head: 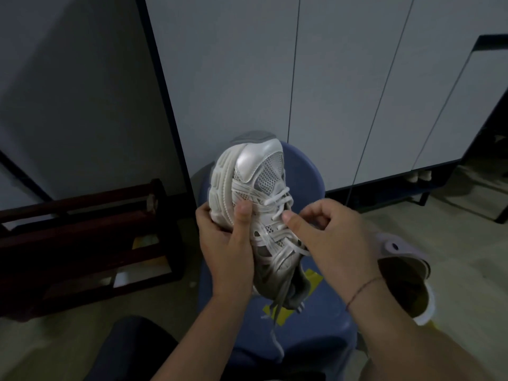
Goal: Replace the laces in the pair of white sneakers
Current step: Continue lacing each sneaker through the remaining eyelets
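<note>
Single head-worn wide-angle cam is looking forward and down, sitting close above the sneaker (pixel 255 171), cabinet doors (pixel 233 78) filling the far part.

Blue stool (pixel 305 171), centre. A dark wooden rack (pixel 82 243) is seen left of it, white cabinet doors (pixel 330 78) behind it, and yellow tape (pixel 313 276) stuck on its seat.

Blue stool (pixel 308 171) stands on floor (pixel 467 243), yellow tape (pixel 312 276) patches stuck to its seat. Also on floor: second sneaker (pixel 412 287) just right of stool, dark wooden rack (pixel 82 243) to its left.
</note>
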A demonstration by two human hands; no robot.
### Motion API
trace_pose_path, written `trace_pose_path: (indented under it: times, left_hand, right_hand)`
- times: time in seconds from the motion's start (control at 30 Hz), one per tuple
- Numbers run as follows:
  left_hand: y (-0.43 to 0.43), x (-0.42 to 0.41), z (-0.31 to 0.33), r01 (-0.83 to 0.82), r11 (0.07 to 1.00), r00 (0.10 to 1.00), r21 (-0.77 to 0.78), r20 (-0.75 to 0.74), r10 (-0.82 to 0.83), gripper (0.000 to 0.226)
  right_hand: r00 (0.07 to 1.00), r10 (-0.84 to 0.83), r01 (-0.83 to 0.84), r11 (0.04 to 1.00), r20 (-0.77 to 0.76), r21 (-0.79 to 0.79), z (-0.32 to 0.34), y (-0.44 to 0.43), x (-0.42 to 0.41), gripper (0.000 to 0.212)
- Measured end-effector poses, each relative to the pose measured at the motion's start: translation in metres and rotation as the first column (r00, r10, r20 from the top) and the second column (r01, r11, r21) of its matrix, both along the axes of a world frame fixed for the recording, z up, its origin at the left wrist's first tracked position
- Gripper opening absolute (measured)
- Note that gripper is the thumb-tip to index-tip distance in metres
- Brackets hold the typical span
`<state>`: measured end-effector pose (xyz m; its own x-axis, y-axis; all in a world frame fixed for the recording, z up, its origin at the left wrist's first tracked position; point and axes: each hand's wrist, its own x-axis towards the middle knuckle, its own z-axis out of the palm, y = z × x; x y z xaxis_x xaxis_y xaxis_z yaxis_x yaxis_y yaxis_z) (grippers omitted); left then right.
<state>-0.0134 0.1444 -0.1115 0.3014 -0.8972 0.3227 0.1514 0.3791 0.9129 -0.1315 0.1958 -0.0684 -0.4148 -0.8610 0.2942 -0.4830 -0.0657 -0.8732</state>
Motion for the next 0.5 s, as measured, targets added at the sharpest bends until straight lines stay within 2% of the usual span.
trace_pose_path:
  times: [0.1,0.23,0.3,0.5]
  left_hand:
    - [-0.0028,0.0003,-0.0001,-0.035,0.999,0.999,0.022,-0.008,0.035,0.028]
    - [-0.0038,-0.0001,0.0005,-0.023,0.998,0.998,0.065,-0.049,0.026,0.027]
    - [-0.0031,-0.0003,0.0012,-0.009,0.997,0.997,0.075,-0.073,0.014,0.031]
    - [-0.0035,-0.0002,0.0018,-0.028,0.997,0.998,0.072,-0.06,0.032,0.031]
  right_hand:
    - [0.998,0.068,-0.068,0.994,0.002,-0.082,0.0034,0.0002,-0.0014,0.013]
    - [0.99,0.126,-0.129,0.99,-0.057,-0.052,0.006,0.0017,-0.0044,0.007]
    - [0.991,0.111,-0.113,0.993,-0.071,-0.018,0.005,0.0016,-0.0069,0.012]
    - [0.991,0.121,-0.124,0.991,0.062,0.043,0.002,-0.0002,-0.0038,0.026]
